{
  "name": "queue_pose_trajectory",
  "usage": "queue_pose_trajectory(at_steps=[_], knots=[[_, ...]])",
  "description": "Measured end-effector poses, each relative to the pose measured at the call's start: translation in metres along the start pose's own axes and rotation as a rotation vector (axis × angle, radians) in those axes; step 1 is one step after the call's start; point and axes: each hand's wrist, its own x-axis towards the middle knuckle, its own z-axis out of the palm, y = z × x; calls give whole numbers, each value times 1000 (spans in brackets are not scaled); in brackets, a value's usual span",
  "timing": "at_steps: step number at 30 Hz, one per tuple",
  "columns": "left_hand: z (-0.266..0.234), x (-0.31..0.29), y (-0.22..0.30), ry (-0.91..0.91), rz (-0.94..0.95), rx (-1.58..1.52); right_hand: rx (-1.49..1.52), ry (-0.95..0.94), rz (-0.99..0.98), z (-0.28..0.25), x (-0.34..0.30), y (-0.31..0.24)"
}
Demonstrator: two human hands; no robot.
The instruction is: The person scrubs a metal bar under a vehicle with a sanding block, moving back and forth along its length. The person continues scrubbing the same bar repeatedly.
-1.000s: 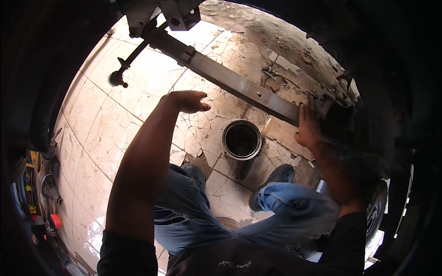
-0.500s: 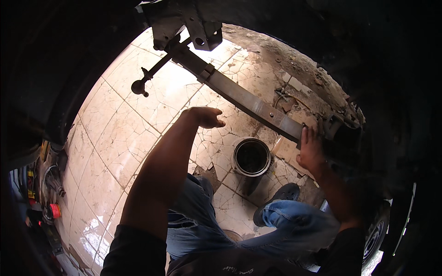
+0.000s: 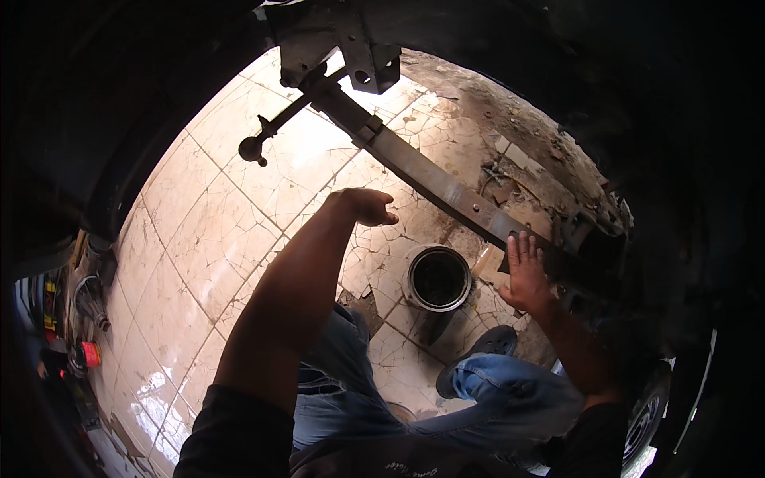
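Observation:
My left hand [image 3: 369, 207] hovers above the cracked tiles, just on the near side of a metal leaf spring [image 3: 434, 175]. Its thumb and fingers are slightly bent and apart, with nothing visible between them. My right hand [image 3: 527, 275] lies with stretched fingers against the spring's darker right part, and nothing shows in it. The spring slants from the upper middle down to the right, with a clip [image 3: 368, 131] round it. Below it, between my hands, an open round can [image 3: 439, 278] with a dark inside stands on the floor.
A dark rod with a ball end [image 3: 251, 148] juts out left of a holed metal bracket [image 3: 374, 68]. Rubble and broken tile [image 3: 522, 155] lie beyond the spring. A red-capped container [image 3: 91, 354] sits at far left, a wheel [image 3: 645, 422] at lower right. Dark bodywork surrounds the view.
My right hand has slid slightly down and left on the spring, its fingers now straighter. My left hand keeps nearly the same pose. The whole view has shifted a little.

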Motion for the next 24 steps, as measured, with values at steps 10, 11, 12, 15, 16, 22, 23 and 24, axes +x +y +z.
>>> queue_pose_trajectory(at_steps=[10, 11, 12, 15, 16, 22, 23, 24], knots=[[3, -12, -22, 37, 26, -7, -16, -67, 76, -5, 5, -3], [-1, -14, -21, 39, 13, -5, -20, -57, 47, -3, 5, 2], [0, -17, -19, 41, 1, -3, -24, -47, 19, 1, 6, 8], [2, -13, -19, 49, 27, 5, -101, -77, 138, 4, 10, 35], [0, -13, -19, 51, 35, 0, -132, -98, 205, -4, 12, 38], [-4, -17, -11, 42, 32, -44, -88, -18, 99, 6, 5, 16], [-2, -12, -12, 49, 53, -50, -112, 12, 90, 10, 7, 30], [0, -6, -14, 55, 74, -56, -138, 42, 82, 15, 10, 45]])
